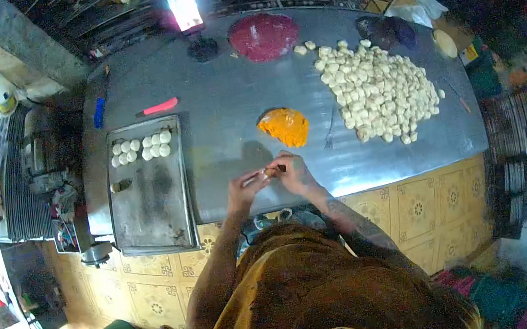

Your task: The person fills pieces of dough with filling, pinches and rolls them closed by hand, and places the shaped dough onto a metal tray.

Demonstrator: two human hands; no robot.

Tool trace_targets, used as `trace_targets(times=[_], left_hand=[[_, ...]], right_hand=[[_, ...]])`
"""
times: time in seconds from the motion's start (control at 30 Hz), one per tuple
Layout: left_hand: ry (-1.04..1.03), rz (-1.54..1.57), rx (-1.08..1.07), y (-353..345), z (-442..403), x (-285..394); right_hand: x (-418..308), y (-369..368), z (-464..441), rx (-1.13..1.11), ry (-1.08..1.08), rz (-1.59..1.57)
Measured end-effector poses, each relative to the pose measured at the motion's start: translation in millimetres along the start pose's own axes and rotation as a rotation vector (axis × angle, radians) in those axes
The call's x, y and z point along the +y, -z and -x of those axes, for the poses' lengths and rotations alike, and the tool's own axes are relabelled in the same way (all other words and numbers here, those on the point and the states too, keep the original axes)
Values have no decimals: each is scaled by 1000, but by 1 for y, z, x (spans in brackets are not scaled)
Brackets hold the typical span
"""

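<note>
At the near edge of the metal table, my left hand (246, 186) and my right hand (292, 172) meet with fingertips pinched together. Between them is a small piece of dough (269, 172), pale with an orange-brown tint and partly hidden by the fingers. Just beyond my right hand lies a mound of orange filling (285, 126). To my left, a metal baking tray (153, 230) carries several round white dough balls (142, 148) in rows near its far end, and a small dark object (120, 186).
A large heap of dough pieces (379, 91) covers the right of the table (219, 102). At the back are a reddish-pink round thing (264, 37) and a bright lamp (185, 11). A pink-handled knife (158, 107) lies beyond the tray; a fork-like tool (331, 133) lies beside the heap.
</note>
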State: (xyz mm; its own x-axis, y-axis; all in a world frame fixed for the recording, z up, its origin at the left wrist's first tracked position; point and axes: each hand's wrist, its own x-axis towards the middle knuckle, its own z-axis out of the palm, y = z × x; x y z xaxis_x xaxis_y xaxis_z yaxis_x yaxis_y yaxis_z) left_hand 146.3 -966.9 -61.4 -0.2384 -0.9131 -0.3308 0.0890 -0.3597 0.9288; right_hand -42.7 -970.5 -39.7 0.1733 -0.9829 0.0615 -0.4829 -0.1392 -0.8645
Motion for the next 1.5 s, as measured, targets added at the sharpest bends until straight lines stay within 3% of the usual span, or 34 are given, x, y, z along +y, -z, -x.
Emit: trace_targets(times=[0.03, 0.1, 0.17, 0.23, 0.3, 0.37, 0.4, 0.47, 0.5, 0.57, 0.6, 0.63, 0.7, 0.73, 0.77, 0.83, 0.9, 0.97, 1.03, 1.07, 1.1, 1.17, 1.23, 1.3, 1.33, 1.4, 1.5], left_hand=[[-177, -283, 26, -7, 6, -2], [-185, -405, 68, -10, 16, -3], [-340, -766, 69, -11, 18, 0], [-271, -780, 152, -20, 23, 6], [-199, -790, 236, -28, 31, 21], [25, -561, 326, -29, 38, 39], [41, -551, 363, -19, 37, 25], [-188, -222, 393, 14, 34, -12], [-177, -218, 447, 33, 36, -8], [-18, 202, 557, 78, 37, 0], [29, 416, 555, 95, 42, 1], [30, 425, 573, 113, 46, 3], [19, 610, 426, 143, 54, 9], [41, 502, 487, 168, 55, -1], [101, 518, 534, 191, 60, 5], [61, 232, 658, 243, 62, 6], [-190, -131, 817, 313, 59, -13], [-103, -624, 1088, 365, 51, 18], [-196, -733, 1039, 391, 39, 39], [-75, -1037, 984, 402, 34, 40], [-81, -1038, 970, 414, 33, 17], [-276, -657, 967, 440, 17, -44], [-260, -388, 901, 462, 20, -60], [-249, 152, 735, 508, 18, -111], [-264, 77, 783, 482, 13, -95], [-334, -25, 879, 417, 27, -77], [-452, 187, 708, 306, 42, -81]], right_hand=[[5, 2, 1, -32, -31, -41], [4, 9, 6, -94, -60, -84], [1, 17, 9, -213, 126, 0], [26, -5, 13, -292, 89, 29], [28, -27, 10, -165, 361, 149], [5, -27, 2, -274, 324, 202], [0, -34, -7, -336, 102, 48], [-10, -50, -24, -295, 213, 76], [-20, -60, -36, -341, 236, 59], [-42, -89, -57, -303, 8, -76], [-47, -112, -65, -327, 9, -81], [-48, -135, -74, -340, 20, -171], [-42, -182, -87, -367, 22, -254], [-39, -208, -92, -364, 103, -230], [-38, -229, -99, -480, 31, -351], [-56, -252, -110, -592, -69, -461], [-115, -231, -121, -619, -270, -529], [-124, -214, -127, -651, -385, -535], [-95, -195, -114, -569, -459, -532], [-80, -179, -107, -555, -473, -487], [-68, -163, -99, -536, -480, -445], [-42, -131, -77, -478, -483, -364], [-29, -90, -55, -334, -520, -258], [-25, -43, -38, -308, -502, -201], [-12, -12, -24, -211, -543, -173], [29, 36, -3, -36, -289, 2], [90, 124, 13, 301, -386, 275]])
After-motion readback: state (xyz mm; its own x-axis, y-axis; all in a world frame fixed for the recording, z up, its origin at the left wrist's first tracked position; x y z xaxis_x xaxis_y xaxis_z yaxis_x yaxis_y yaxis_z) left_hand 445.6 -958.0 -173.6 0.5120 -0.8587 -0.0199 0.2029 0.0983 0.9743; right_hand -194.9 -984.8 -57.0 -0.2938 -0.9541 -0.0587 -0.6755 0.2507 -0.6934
